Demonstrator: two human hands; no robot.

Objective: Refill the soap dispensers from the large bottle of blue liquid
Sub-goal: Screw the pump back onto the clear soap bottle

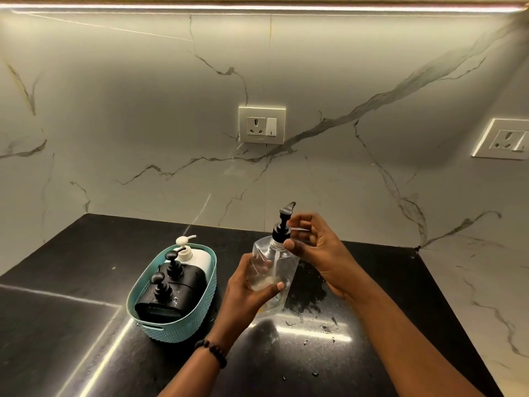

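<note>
A clear, nearly empty soap dispenser [272, 270] with a black pump top [283, 224] is held tilted above the dark counter. My left hand [246, 293] grips its body from the left. My right hand [312, 247] has thumb and fingers curled round the black pump collar at the neck. To the left, a teal basket [174, 328] holds two black dispensers [166, 299] and a white one [197, 256], all with pumps on. No large bottle of blue liquid is in view.
Water droplets [312, 313] lie scattered on the black counter [71, 325] below and right of the bottle. A marble backsplash with a wall socket [262, 126] stands behind, a second socket [506, 138] at far right. The counter's right edge meets marble.
</note>
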